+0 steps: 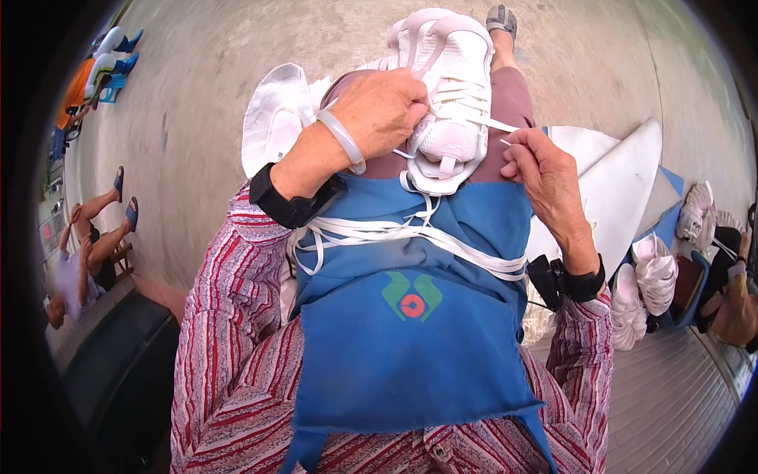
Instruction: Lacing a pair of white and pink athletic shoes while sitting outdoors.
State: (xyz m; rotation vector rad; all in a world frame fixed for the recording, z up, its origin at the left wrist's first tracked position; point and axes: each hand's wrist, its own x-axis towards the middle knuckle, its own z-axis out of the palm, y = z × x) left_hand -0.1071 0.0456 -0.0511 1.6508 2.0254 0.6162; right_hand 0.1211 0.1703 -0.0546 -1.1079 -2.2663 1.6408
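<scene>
A white sneaker lies across my thighs, its toe pointing away and its heel toward me. White shoelace crosses its tongue in several rows. My left hand is closed at the shoe's left eyelets, fingertips pinching the lace; the fingers partly hide that spot. To the right of the shoe, my right hand pinches a flat lace end that stretches over from the eyelets. A bundle of loose white laces rests on my blue apron, below the heel.
White shoe pieces lie left of my lap, and white sheets spread to the right. More white sneakers stand at the far right, beside another person's arm. People sit at the left edge. Concrete floor extends ahead.
</scene>
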